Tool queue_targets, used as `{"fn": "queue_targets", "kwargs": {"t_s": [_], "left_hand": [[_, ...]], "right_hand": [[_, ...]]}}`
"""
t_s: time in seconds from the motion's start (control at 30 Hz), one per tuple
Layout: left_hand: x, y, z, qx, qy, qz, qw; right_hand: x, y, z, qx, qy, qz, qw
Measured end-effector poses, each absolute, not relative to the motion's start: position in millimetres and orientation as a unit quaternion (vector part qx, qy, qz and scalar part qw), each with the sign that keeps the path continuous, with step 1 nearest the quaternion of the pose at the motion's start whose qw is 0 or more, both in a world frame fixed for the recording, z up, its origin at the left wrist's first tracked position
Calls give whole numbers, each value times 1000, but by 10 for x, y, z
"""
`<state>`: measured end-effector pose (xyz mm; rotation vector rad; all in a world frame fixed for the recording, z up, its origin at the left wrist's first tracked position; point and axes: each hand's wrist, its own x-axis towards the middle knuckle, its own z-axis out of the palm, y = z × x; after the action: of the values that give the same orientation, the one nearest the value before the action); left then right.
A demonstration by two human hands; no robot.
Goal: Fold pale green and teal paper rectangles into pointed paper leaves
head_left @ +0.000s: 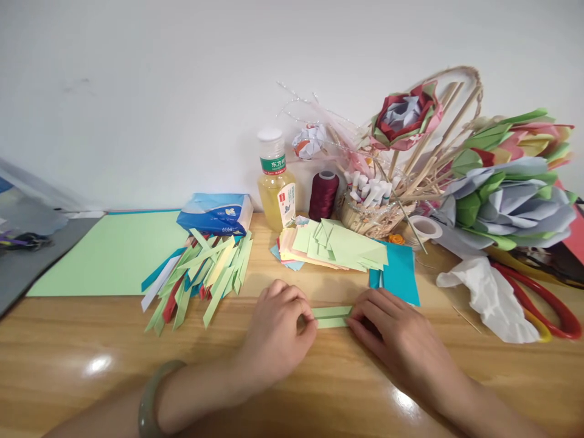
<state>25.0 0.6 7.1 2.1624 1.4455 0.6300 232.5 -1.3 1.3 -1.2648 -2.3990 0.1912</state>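
A light green paper strip (332,317) with a lengthwise crease lies just above the wooden table, stretched between my two hands. My left hand (283,322) pinches its left end between thumb and fingers. At the right end, my right hand (391,325) grips it the same way; the fingertips partly cover both ends. Beyond the strip sits a stack of cut paper pieces (337,243), mostly light green on top. Left of my left hand is a loose pile of folded paper strips (201,277) in green, blue, red, white and yellow.
Along the wall stand a blue tissue pack (216,213), a bottle of yellow liquid (275,188), a maroon thread spool (324,194) and a basket (370,216) of pens. Paper flowers (511,201), a crumpled tissue (493,298) and red-handled scissors (542,298) are right. Green sheets (104,255) lie left.
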Motion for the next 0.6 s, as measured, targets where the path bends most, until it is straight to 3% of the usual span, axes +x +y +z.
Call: {"fn": "queue_targets", "kwargs": {"t_s": [0.33,0.6], "left_hand": [[276,27,84,796,535,184,213],[217,16,66,823,504,183,186]], "right_hand": [[2324,-29,12,-463,-863,7,201],[2400,-6,142,-280,-936,-52,208]]}}
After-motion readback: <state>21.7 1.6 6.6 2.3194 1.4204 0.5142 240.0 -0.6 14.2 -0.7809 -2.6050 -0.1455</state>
